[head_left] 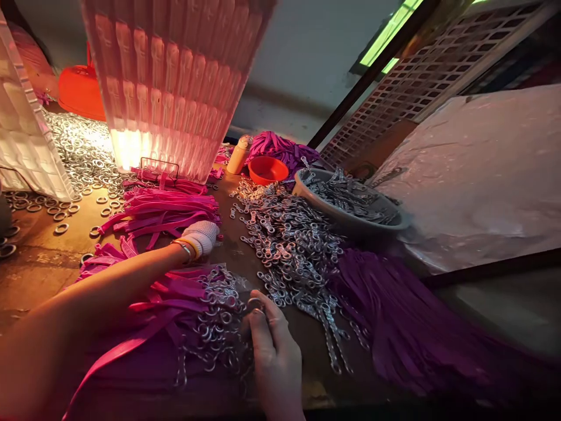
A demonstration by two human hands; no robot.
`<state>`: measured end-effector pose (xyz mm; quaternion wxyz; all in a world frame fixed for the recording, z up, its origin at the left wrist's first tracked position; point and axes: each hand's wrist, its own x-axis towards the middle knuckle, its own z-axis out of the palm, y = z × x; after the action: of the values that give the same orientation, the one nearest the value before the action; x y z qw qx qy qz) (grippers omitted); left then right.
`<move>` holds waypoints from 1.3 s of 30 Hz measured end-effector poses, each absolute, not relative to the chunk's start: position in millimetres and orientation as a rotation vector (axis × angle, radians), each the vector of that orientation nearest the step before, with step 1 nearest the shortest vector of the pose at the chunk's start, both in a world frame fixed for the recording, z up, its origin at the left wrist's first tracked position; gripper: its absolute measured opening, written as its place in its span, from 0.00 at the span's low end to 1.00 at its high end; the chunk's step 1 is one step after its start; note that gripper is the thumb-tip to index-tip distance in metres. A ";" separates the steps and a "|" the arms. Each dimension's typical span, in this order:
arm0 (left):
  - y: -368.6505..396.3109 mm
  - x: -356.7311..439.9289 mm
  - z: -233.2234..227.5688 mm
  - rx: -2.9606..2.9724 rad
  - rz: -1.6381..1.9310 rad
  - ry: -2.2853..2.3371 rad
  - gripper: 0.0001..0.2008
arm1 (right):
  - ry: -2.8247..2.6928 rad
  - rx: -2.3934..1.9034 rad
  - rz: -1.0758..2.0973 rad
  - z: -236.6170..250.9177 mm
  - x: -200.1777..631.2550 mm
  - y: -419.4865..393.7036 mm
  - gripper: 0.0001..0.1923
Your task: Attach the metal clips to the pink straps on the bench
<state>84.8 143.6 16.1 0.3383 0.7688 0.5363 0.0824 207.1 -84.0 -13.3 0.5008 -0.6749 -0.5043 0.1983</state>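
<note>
My left hand (202, 235), in a white knit glove, reaches forward and rests on a pile of pink straps (169, 209) in the middle of the wooden table (39, 257). My bare right hand (272, 345) lies at the near edge, its fingers pinching a small metal ring (255, 302) at the edge of a bundle of pink straps with rings attached (205, 316). A large heap of silver chain clasps (291, 240) lies just right of both hands.
A grey bowl (350, 219) of metal parts and an orange cup (267, 169) stand behind the heap. Purple tassel strands (403, 327) spread at the right. Loose rings (79, 152) cover the far left. A tall ribbed pink stack (170, 88) and crinkled plastic sheet (482, 169) flank the work area.
</note>
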 end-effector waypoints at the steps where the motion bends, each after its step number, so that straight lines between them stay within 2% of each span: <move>1: 133.3 75.2 20.8 1.986 0.234 1.371 0.10 | -1.270 -1.613 0.430 -11.2 205.4 -83.9 0.20; 4: 91.5 38.5 34.6 1.874 0.294 1.264 0.12 | -1.465 -1.487 0.319 -1.4 194.8 -78.1 0.15; 6: 61.0 11.8 40.3 1.573 0.446 1.083 0.11 | -1.607 -1.373 0.295 6.4 183.8 -70.2 0.14; 10: 9.1 -28.4 40.3 1.088 0.774 0.990 0.17 | -1.842 -1.246 0.250 17.1 158.4 -54.0 0.14; 12: -10.8 -37.3 37.4 0.988 0.841 1.010 0.17 | -1.961 -1.275 0.127 18.5 146.4 -50.1 0.14; 16: -38.9 -42.6 31.4 1.165 0.875 1.082 0.16 | -2.207 -1.302 -0.107 17.7 130.5 -53.5 0.16; 20: -58.0 -47.5 20.3 1.490 1.015 1.217 0.11 | -2.315 -1.216 -0.125 17.0 127.0 -64.3 0.14; 24: -78.2 -50.8 2.1 1.457 1.091 1.289 0.08 | -2.316 -1.186 -0.125 14.0 125.4 -75.8 0.14; 29: -96.8 -51.5 -10.9 1.330 1.078 1.269 0.09 | -2.342 -1.134 -0.092 5.1 122.8 -86.1 0.16; 39: -100.4 -50.3 -6.0 1.286 1.029 1.265 0.13 | -2.332 -1.099 -0.017 0.4 127.4 -90.3 0.17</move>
<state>-50.3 -100.4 -6.0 0.5079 0.5334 0.5248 0.4268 127.4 -90.3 0.4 0.2782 -0.4093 -0.8689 -0.0062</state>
